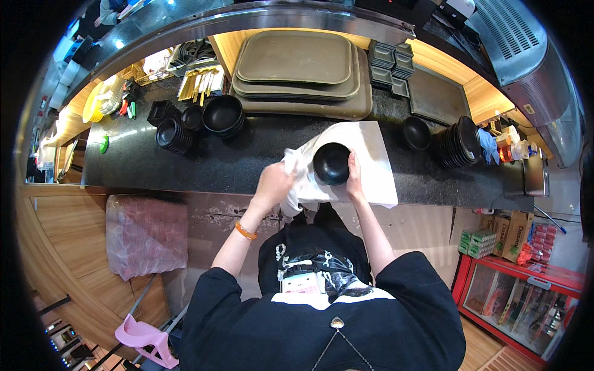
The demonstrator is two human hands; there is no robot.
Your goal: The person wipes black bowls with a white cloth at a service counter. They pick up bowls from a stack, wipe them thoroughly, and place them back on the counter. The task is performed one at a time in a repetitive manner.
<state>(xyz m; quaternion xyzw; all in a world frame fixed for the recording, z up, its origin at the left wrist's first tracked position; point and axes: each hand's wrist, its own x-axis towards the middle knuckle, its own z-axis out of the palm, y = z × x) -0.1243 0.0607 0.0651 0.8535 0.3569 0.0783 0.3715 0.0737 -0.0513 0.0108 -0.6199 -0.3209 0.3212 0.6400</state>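
Note:
A small round black bowl (331, 164) is tipped toward me above a white cloth (376, 167) spread at the counter's front edge. My right hand (354, 180) grips the bowl by its right side, with the fingers partly hidden behind it. To the left of the bowl, my left hand (273, 184) is closed on a bunched part of the white cloth, slightly smeared by motion. An orange bangle (245, 231) circles my left wrist.
Behind the cloth lie stacked brown trays (294, 57). Black bowls (223, 115) stand to the left; another black bowl (416, 132) and a stack of black dishes (458, 143) stand to the right. Small square dishes (391, 62) sit beside the trays. A steel ledge (272, 15) spans the back.

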